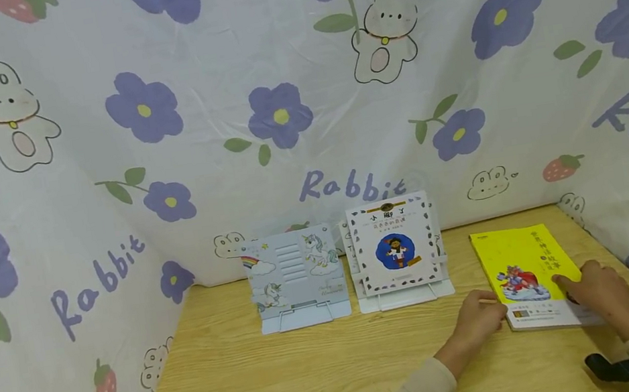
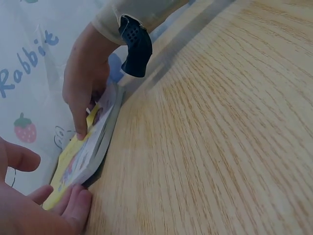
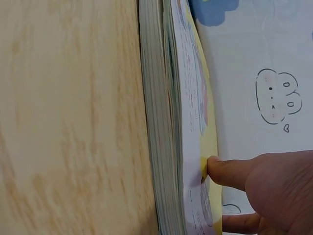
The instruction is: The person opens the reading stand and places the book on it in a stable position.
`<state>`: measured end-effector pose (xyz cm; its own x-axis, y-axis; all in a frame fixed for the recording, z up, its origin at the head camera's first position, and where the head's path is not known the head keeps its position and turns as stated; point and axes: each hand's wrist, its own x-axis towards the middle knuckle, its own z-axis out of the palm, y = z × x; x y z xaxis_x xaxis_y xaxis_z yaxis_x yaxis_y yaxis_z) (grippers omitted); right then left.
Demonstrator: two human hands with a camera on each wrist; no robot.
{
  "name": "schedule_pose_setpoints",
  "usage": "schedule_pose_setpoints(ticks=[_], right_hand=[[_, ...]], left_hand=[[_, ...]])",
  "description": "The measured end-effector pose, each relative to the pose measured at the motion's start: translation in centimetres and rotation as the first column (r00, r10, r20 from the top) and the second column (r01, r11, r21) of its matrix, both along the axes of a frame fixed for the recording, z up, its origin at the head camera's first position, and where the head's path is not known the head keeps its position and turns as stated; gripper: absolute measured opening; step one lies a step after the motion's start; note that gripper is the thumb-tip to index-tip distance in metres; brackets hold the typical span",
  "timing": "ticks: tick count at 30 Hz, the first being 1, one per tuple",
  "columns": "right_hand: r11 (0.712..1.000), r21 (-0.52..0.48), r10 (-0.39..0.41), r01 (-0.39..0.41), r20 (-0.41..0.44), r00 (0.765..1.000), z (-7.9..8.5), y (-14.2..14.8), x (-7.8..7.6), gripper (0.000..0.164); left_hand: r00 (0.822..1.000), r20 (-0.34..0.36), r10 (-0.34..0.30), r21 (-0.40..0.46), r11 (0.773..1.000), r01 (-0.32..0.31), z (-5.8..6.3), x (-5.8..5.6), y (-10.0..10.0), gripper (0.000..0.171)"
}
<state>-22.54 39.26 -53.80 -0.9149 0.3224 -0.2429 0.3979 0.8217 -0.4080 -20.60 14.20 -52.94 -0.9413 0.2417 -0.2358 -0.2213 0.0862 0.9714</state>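
Note:
A yellow book (image 1: pixel 522 260) with a white lower band and a red-caped figure on its cover lies flat at the table's right. My left hand (image 1: pixel 475 322) touches its left edge near the lower corner; in the left wrist view that hand's thumb stands apart from the cover. My right hand (image 1: pixel 604 296) grips the book's right side, its thumb pressing on the cover; the fingers past the edge are partly hidden. In the right wrist view, the thick page block (image 3: pixel 159 122) shows a narrow gap near the top cover.
A pale-blue unicorn book stand (image 1: pixel 299 276) stands at the back of the wooden table (image 1: pixel 293 382). Right of it, a second white stand (image 1: pixel 405 295) holds an upright white book (image 1: pixel 395 245). A flower-and-rabbit patterned cloth (image 1: pixel 208 56) hangs behind and along both sides.

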Motion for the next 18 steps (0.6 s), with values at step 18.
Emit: schedule_pose_setpoints(ticks=[18], right_hand=[[0.996,-0.082,0.037,-0.036,0.013,0.999,0.0,-0.5,1.0,0.075]], left_hand=[[0.996,0.076,-0.039,0.232,0.972,0.020,-1.3,-0.1,1.3,0.030]])
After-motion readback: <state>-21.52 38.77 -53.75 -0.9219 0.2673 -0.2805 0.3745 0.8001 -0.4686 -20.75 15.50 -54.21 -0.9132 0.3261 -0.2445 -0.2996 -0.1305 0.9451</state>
